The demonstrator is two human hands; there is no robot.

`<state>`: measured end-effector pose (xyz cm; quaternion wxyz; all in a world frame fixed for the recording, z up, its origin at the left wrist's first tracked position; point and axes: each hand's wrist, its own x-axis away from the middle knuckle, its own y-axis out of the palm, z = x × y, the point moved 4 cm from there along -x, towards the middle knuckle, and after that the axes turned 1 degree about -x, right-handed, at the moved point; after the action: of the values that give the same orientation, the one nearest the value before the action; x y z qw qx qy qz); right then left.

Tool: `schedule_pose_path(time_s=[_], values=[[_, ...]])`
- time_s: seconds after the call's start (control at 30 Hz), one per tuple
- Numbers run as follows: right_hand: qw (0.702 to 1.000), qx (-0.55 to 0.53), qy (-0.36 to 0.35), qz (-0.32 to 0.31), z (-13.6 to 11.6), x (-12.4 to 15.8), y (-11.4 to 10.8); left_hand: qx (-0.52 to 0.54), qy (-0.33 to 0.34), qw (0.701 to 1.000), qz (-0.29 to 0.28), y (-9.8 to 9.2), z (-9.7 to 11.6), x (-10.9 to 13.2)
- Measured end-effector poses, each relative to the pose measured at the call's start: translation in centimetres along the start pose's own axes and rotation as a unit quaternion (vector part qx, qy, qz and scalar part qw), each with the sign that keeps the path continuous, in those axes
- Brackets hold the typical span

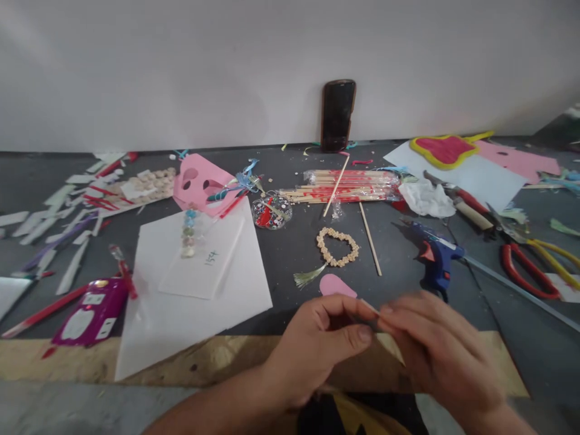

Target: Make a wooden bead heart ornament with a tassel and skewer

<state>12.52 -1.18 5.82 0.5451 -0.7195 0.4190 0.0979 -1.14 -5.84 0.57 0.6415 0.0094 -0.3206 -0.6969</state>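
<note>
My left hand [324, 338] is closed in a pinch, thumb against fingertips, just past the table's front edge. Its fingertips meet those of my right hand [441, 344], also closed and slightly blurred. A thin pale piece [369, 306] shows between them; its kind is too small to make out, and the fingers cover most of it. Right behind my left fingers is a rounded pink paper piece [336, 285]; whether it touches them I cannot tell. Farther back lies a beaded bracelet [338, 261] with a pale tassel [309, 277]. A wooden stick [370, 238] rests to its right.
On the right are a blue glue gun [437, 257], red-handled scissors [528, 272], pliers [471, 208] and crumpled white tissue [426, 199]. Bagged sticks [348, 184] lie before a propped phone [338, 115]. Leftward are white paper [149, 308], a pink mask [199, 181] and a purple case [93, 311].
</note>
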Motion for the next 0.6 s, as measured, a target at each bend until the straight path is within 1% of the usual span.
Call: schedule_pose_path(time_s=[0.03,0.07,0.1,0.13,0.17,0.2,0.23,0.27,0.37,0.6], values=[[1.0,0.008,0.025,0.001,0.8,-0.6,0.2,-0.143,0.058,0.988,0.006,-0.7,1.2,-0.4],[0.998,0.017,0.054,0.008,1.8,-1.2,0.5,-0.298,0.122,0.946,0.043,-1.7,2.4,-0.9],[0.997,0.023,0.073,0.009,2.7,-1.8,1.0,-0.43,0.18,0.881,0.079,-2.5,3.5,-1.3],[0.997,0.024,0.08,0.004,3.5,-2.3,1.8,-0.53,0.211,0.812,0.12,-3.3,4.2,-1.8],[0.997,0.026,0.074,-0.001,4.1,-2.7,2.6,-0.602,0.215,0.756,0.143,-4.0,4.4,-2.4],[0.997,0.028,0.069,-0.013,4.7,-3.0,3.6,-0.641,0.215,0.722,0.147,-4.6,4.4,-3.0],[0.997,0.029,0.067,-0.024,5.2,-3.2,4.4,-0.665,0.208,0.702,0.147,-5.0,4.2,-3.5],[0.997,0.032,0.066,-0.032,5.6,-3.3,5.2,-0.68,0.199,0.691,0.144,-5.4,3.9,-3.9],[0.996,0.042,0.067,-0.047,6.3,-3.1,6.5,-0.694,0.177,0.684,0.137,-5.9,3.1,-4.5],[0.994,0.059,0.068,-0.057,6.6,-2.5,6.6,-0.711,0.165,0.67,0.134,-5.8,2.8,-4.5]])
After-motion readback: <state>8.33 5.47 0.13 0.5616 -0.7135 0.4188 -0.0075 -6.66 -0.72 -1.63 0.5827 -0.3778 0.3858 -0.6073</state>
